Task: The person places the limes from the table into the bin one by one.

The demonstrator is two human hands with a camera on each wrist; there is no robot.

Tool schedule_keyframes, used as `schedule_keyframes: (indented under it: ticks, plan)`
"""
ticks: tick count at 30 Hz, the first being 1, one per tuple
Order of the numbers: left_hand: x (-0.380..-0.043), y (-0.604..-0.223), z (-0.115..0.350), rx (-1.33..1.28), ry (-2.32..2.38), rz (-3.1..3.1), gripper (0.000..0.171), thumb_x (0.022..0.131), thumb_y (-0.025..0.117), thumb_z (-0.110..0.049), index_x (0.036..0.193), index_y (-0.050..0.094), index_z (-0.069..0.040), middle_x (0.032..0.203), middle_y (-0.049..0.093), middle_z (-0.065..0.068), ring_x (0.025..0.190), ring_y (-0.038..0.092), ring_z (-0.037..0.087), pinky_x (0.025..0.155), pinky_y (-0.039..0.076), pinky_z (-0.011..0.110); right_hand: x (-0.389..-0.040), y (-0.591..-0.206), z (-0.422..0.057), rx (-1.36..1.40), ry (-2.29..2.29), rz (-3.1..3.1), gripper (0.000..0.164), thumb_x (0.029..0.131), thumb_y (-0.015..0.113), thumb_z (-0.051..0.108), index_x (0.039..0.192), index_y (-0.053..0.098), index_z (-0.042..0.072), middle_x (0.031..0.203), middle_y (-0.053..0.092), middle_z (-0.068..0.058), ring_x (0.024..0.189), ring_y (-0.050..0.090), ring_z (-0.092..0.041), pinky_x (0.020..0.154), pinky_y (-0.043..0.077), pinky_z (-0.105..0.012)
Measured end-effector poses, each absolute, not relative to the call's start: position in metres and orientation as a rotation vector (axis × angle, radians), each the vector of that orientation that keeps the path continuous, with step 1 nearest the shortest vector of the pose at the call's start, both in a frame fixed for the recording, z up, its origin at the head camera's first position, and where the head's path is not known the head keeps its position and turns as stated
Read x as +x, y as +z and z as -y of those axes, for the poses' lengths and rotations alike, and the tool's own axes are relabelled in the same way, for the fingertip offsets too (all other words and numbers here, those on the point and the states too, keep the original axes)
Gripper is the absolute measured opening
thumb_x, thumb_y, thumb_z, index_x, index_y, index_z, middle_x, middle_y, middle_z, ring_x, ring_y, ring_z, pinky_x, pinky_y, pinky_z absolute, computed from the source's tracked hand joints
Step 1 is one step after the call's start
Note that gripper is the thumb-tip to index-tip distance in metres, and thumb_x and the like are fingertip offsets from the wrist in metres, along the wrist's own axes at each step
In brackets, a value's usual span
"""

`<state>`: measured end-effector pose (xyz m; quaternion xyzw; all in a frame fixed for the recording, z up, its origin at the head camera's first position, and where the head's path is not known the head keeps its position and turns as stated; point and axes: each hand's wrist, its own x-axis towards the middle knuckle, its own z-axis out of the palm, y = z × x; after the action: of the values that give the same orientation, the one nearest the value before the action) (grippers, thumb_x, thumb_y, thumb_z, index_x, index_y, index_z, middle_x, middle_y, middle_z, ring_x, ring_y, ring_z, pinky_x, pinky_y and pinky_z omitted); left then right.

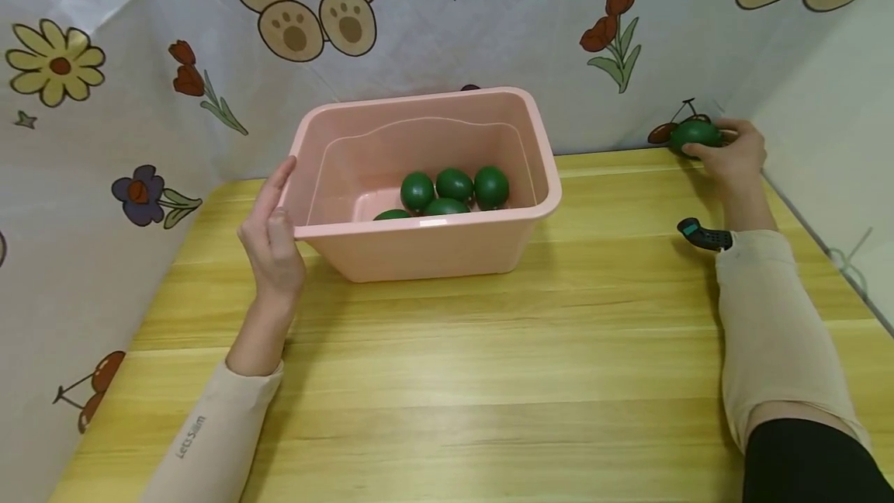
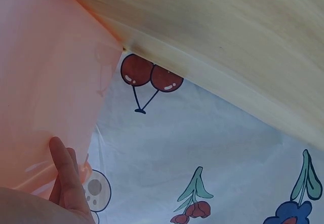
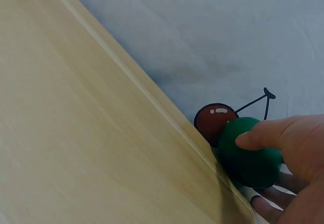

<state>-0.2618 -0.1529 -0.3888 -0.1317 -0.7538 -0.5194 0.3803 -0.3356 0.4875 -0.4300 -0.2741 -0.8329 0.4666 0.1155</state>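
Note:
My right hand [image 1: 742,152] grips a dark green oval fruit [image 1: 694,135] at the far right corner of the table, against the wall covering. In the right wrist view the thumb lies over the near side of this green fruit [image 3: 248,158], with fingers beneath it. A pink plastic bin [image 1: 419,251] stands at the back of the table. Several similar green fruits [image 1: 455,184] lie inside it, some partly hidden behind its front wall. My left hand [image 1: 274,247] touches the bin's left side from outside, fingers extended along the rim.
The wooden table [image 1: 433,379] runs back to a white printed cloth [image 1: 419,14] hanging behind and at the left. A pale wall [image 1: 838,123] borders the right edge. A black band with a small device [image 1: 704,237] is on the right wrist.

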Motion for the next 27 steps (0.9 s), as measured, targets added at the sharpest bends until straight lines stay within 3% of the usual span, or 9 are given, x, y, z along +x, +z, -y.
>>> schedule_keyframes:
  ticks: [3,7,10,14,17,21,24,27]
  plan:
    - [-0.261,-0.391,0.153,-0.34,-1.325,1.923,0.064,0.089,0.034,-0.026,0.139,0.071,-0.015,0.137,0.071,-0.001,0.125,0.067,0.019,0.096,0.051,0.019,-0.332,-0.432,-0.487,-0.792,1.329,2.466,0.069,0.093,0.073,0.044,0.154,0.043,0.034,0.16,0.042,0.003,0.154,0.032,-0.03,0.126,0.03,-0.039]
    - [-0.261,-0.393,0.151,-0.361,-1.337,1.929,0.063,0.089,0.034,-0.025,0.14,0.07,-0.014,0.138,0.071,0.0,0.126,0.066,0.019,0.097,0.05,0.019,-0.326,-0.436,-0.489,-0.787,1.336,2.468,0.052,0.09,0.074,0.05,0.133,0.046,0.045,0.128,0.045,0.022,0.151,0.032,-0.03,0.124,0.033,-0.042]
    - [-0.261,-0.393,0.15,-0.369,-1.341,1.931,0.063,0.09,0.034,-0.026,0.141,0.07,-0.015,0.139,0.07,-0.001,0.126,0.066,0.02,0.097,0.05,0.02,-0.326,-0.437,-0.494,-0.778,1.352,2.472,0.054,0.09,0.074,0.052,0.138,0.049,0.045,0.114,0.045,0.027,0.155,0.025,-0.031,0.123,0.034,-0.041]
    - [-0.262,-0.391,0.151,-0.365,-1.344,1.934,0.064,0.09,0.033,-0.028,0.141,0.07,-0.016,0.14,0.07,-0.003,0.124,0.067,0.02,0.096,0.051,0.019,-0.329,-0.436,-0.498,-0.774,1.352,2.492,0.066,0.091,0.072,0.054,0.151,0.049,0.039,0.111,0.047,0.029,0.159,0.019,-0.032,0.119,0.037,-0.035]
    - [-0.262,-0.39,0.152,-0.359,-1.34,1.936,0.064,0.09,0.033,-0.028,0.141,0.07,-0.017,0.139,0.07,-0.004,0.124,0.067,0.02,0.095,0.051,0.019,-0.33,-0.434,-0.496,-0.778,1.337,2.496,0.068,0.091,0.072,0.055,0.152,0.049,0.036,0.112,0.047,0.028,0.155,0.028,-0.029,0.118,0.039,-0.034]
    - [-0.262,-0.389,0.153,-0.362,-1.332,1.929,0.064,0.09,0.033,-0.029,0.141,0.07,-0.017,0.139,0.07,-0.004,0.123,0.068,0.02,0.095,0.051,0.019,-0.332,-0.432,-0.493,-0.773,1.328,2.493,0.065,0.09,0.072,0.055,0.148,0.05,0.035,0.112,0.048,0.027,0.131,0.048,-0.013,0.119,0.04,-0.036]
    - [-0.262,-0.389,0.153,-0.367,-1.332,1.925,0.064,0.09,0.034,-0.029,0.141,0.069,-0.016,0.139,0.07,-0.003,0.123,0.068,0.021,0.095,0.051,0.019,-0.332,-0.431,-0.493,-0.762,1.34,2.489,0.057,0.09,0.073,0.054,0.14,0.052,0.038,0.11,0.047,0.026,0.107,0.048,0.002,0.114,0.042,-0.031]
    - [-0.262,-0.389,0.154,-0.365,-1.324,1.925,0.065,0.089,0.033,-0.029,0.141,0.069,-0.015,0.139,0.07,-0.003,0.122,0.068,0.02,0.094,0.051,0.019,-0.331,-0.43,-0.49,-0.759,1.347,2.489,0.05,0.089,0.074,0.054,0.132,0.054,0.04,0.108,0.047,0.024,0.094,0.045,0.007,0.097,0.045,-0.02]
